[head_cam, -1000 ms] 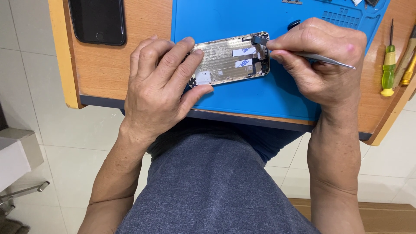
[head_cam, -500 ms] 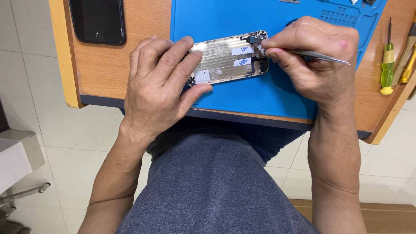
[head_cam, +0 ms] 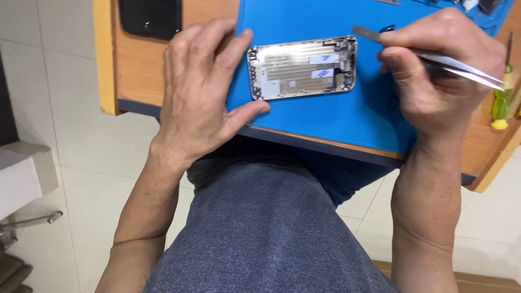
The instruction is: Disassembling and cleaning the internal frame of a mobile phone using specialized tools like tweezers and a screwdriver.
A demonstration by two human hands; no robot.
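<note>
The mat point(head_cam: 325, 116) is bright blue. On it the phone shell point(head_cam: 302, 68) is silver-grey with small white and blue stickers. Right of the mat, the tweezers point(head_cam: 434, 58) are shiny silver and a screwdriver point(head_cam: 502, 103) is green-yellow. Under the mat, the table point(head_cam: 135, 70) is orange-brown wood with a yellow edge.

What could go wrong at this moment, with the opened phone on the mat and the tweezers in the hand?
1. The left hand touches only one end of the opened phone housing, so it might slide on the blue mat.
2. The right hand holds the metal tweezers close to the housing; a slip might scratch the parts inside.
3. The mat reaches the desk edge, so loose parts might fall.
</note>
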